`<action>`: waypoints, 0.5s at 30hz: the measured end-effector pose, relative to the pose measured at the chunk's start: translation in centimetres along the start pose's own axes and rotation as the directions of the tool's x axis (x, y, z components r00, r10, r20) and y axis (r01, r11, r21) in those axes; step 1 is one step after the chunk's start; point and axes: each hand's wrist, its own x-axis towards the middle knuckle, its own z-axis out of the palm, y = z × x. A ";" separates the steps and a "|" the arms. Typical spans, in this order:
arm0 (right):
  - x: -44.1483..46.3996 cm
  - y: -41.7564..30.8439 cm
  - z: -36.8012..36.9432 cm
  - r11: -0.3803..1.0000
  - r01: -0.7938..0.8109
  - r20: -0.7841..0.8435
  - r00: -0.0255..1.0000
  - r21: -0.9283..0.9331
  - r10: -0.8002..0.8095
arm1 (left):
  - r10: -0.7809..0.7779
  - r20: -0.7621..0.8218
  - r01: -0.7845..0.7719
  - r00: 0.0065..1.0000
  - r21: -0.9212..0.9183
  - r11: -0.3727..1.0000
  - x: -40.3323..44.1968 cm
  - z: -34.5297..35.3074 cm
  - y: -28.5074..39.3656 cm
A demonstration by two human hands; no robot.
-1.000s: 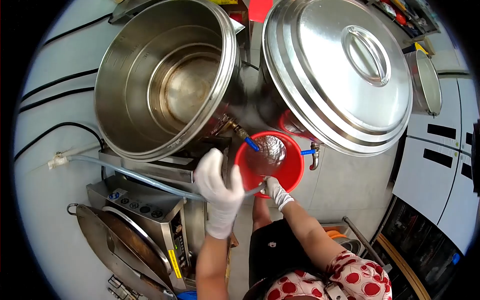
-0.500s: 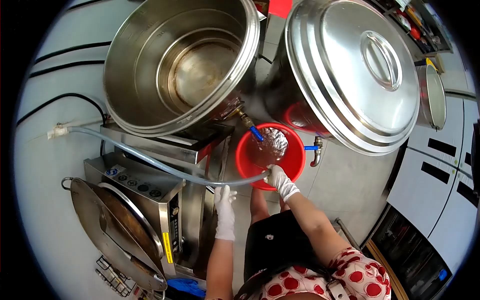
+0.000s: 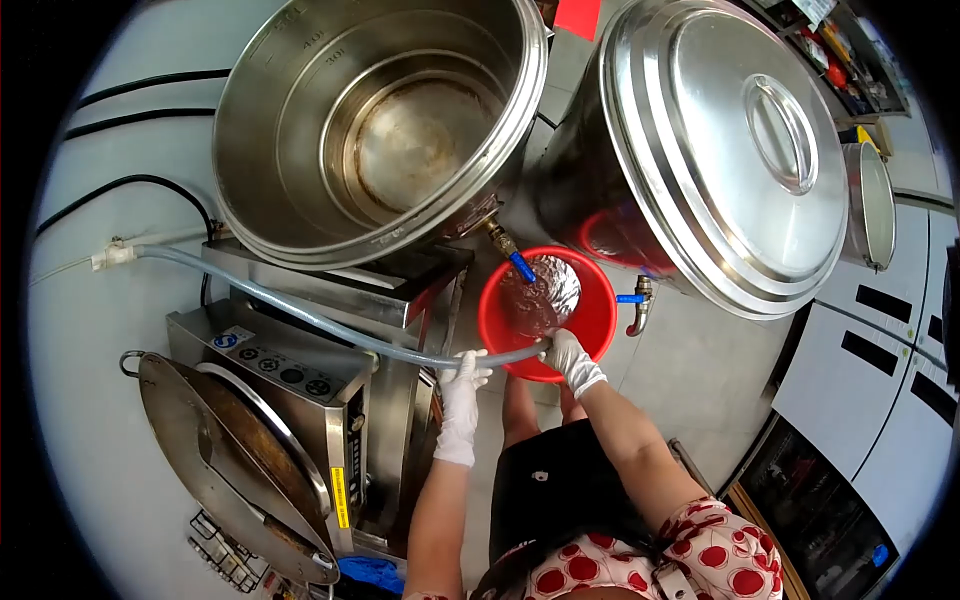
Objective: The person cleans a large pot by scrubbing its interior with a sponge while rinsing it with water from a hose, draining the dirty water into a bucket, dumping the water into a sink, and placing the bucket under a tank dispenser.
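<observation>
Squarely in front of the person, a red bucket [image 3: 598, 318] sits just beyond the bare legs, with rippled liquid [image 3: 530, 302] catching a bright patch of light inside it. The right hand [image 3: 566, 358], in a thin white glove, has its fingers closed around the free end of a grey-blue hose [image 3: 290, 313], holding that end over the near side of the bucket's rim. Farther back along the same hose, the gloved left hand [image 3: 460, 378] touches it from beneath, palm turned up; its fingers are too small in this view to tell whether they truly grip or merely support. From there the hose runs leftward in a shallow curve, past the corner of a steel cooker [image 3: 278, 362], to a pale fitting [image 3: 113, 256] at the wall. Above the hands stands a large open pot [image 3: 410, 145], stained on its bottom, and its brass valve [image 3: 502, 240] points a blue lever [image 3: 522, 266] over the bucket. A second big pot, covered by a shiny steel lid [image 3: 690, 110], stands to the right, and its tap [image 3: 640, 308] hangs just beside the bucket. At the lower left, wide metal pans [image 3: 172, 420] lean against the cooker.
</observation>
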 end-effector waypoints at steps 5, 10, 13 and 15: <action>-1.0 1.0 0.4 0.996 0.033 -0.012 0.999 -0.085 -0.034 | 0.024 -0.063 -0.019 0.998 0.076 0.997 -0.8 0.1 -0.3; -1.5 2.0 0.5 0.997 0.019 -0.090 0.996 -0.076 -0.026 | -0.028 -0.053 0.031 0.998 0.048 0.998 -1.5 -0.3 -1.2; -1.8 2.1 0.7 1.000 0.005 -0.121 0.993 -0.022 -0.008 | -0.025 -0.020 0.027 0.999 0.058 0.998 -1.9 -0.7 -1.7; -1.8 2.0 0.8 1.000 0.005 -0.119 0.993 0.000 -0.005 | -0.029 0.001 0.029 1.000 0.072 0.997 -1.9 -0.9 -2.0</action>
